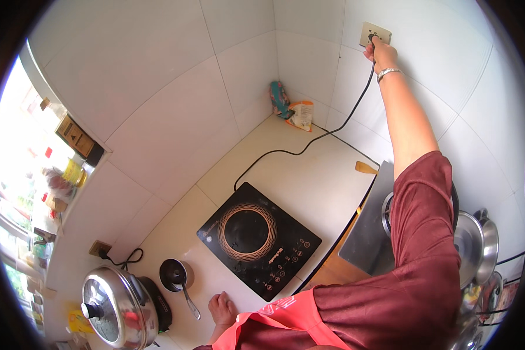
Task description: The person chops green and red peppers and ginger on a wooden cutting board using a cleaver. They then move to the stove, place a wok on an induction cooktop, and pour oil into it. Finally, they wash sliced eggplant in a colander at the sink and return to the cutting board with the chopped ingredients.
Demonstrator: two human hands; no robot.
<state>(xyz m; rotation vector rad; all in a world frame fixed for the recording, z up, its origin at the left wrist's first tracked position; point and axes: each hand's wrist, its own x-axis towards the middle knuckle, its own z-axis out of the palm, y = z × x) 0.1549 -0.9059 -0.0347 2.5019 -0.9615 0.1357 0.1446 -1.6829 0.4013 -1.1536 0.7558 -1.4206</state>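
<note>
At the upper right, my right hand (381,53) grips the black plug (372,37) of a power cord against a wall socket (387,38). The black cord (295,153) runs down from it, over the counter, to the back corner of a black induction cooktop (259,240) with a copper-coloured ring. My left hand (222,309) rests on the counter's front part with its fingers curled; it appears to hold nothing. Left of it stands a small dark-lined saucepan (188,267) with a metal ladle (190,302) in it.
A lidded steel pot (113,306) stands on a second black cooker (157,302) at the lower left. Bottles (79,139) line the window sill. Two packets (302,114) lie in the corner. A wooden spatula (365,168) lies by a grey stove top (363,236); steel pans (468,245) are at right.
</note>
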